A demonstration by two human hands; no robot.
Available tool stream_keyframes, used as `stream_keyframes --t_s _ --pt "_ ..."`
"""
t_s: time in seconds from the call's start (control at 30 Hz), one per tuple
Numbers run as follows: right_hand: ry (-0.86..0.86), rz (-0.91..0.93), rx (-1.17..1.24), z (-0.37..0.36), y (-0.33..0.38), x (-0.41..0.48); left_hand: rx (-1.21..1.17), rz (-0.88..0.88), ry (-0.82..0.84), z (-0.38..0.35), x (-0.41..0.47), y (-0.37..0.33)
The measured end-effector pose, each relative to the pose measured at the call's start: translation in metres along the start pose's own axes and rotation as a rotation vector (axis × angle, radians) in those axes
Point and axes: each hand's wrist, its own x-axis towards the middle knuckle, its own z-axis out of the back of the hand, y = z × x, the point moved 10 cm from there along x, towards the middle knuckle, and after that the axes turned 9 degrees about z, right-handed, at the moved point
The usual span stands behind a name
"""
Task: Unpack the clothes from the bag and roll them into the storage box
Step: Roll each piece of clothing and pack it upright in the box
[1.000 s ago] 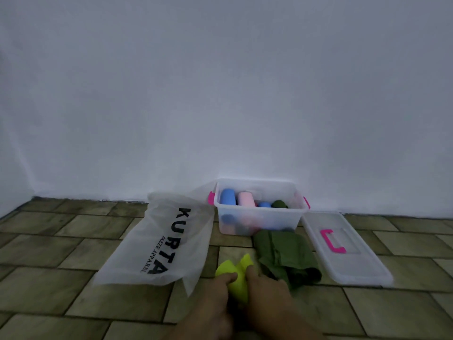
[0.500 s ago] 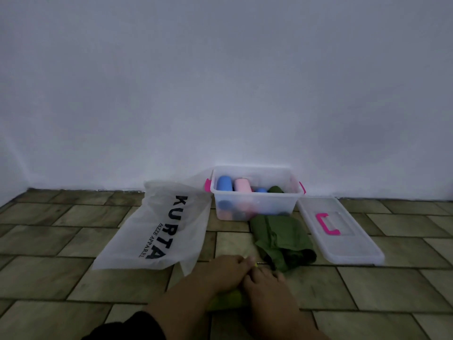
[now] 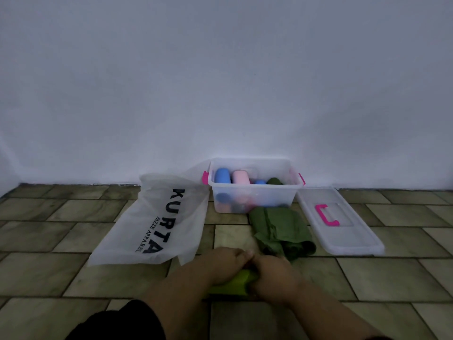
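As the left hand (image 3: 224,263) and right hand (image 3: 272,273) touch, both hands clench the lime-green garment (image 3: 232,285).

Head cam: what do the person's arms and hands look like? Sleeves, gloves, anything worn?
No gloves on the left hand or right hand; no rings or watch visible in this dim light. A black sleeve covers the left arm near the elbow; forearm below it uncovered. Right forearm uncovered nearly to the frame edge.

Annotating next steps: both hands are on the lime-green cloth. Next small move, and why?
Probably roll the lime-green cloth toward the body: left hand and right hand grip its far edge, the rest lies flat, and the clear plastic storage box stands open.
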Motion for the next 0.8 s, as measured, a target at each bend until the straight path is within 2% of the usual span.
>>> stream_keyframes --t_s 0.1,0.17,0.27,0.33,0.43,0.5,0.53,0.57,0.63,0.67,0.7,0.73,0.8 --pt "-0.039 -0.033 0.005 0.000 -0.010 0.001 0.100 -0.142 -0.188 0.007 -0.010 0.001" --pt "-0.037 -0.051 -0.051 -0.001 -0.014 0.000 0.231 -0.194 -0.242 0.000 -0.017 0.006" --pt "-0.061 -0.024 -0.203 -0.002 -0.007 -0.002 0.282 -0.176 -0.282 -0.005 -0.017 0.014" --pt "-0.150 0.030 -0.281 -0.001 0.004 -0.008 0.250 -0.133 -0.252 -0.002 -0.013 0.015" --pt "-0.250 0.084 -0.266 -0.003 0.016 -0.021 0.252 -0.036 -0.197 0.004 -0.005 0.021" --pt "-0.383 0.105 -0.326 0.008 0.020 -0.027 0.304 0.004 -0.264 0.007 -0.009 0.021" --pt "-0.433 0.094 -0.368 0.014 0.020 -0.030 0.266 0.026 -0.354 0.012 -0.014 0.022" --pt "-0.415 0.070 -0.393 0.014 0.018 -0.028 0.139 0.070 -0.487 0.020 -0.024 0.024" --pt "-0.320 0.009 -0.355 0.009 0.009 -0.022 -0.268 0.201 -0.694 0.031 -0.043 0.042" --pt "-0.296 -0.033 -0.302 0.006 0.002 -0.021 -0.425 0.267 -0.664 0.024 -0.044 0.049" --pt "-0.292 -0.069 -0.247 0.005 -0.003 -0.020 -0.578 0.324 -0.551 0.009 -0.041 0.051" --pt "-0.276 -0.106 -0.177 0.004 -0.006 -0.020 -0.790 0.404 -0.374 -0.018 -0.032 0.054" --pt "-0.216 -0.165 -0.006 -0.002 -0.010 -0.021 -1.322 0.499 -0.128 -0.055 -0.033 0.043"
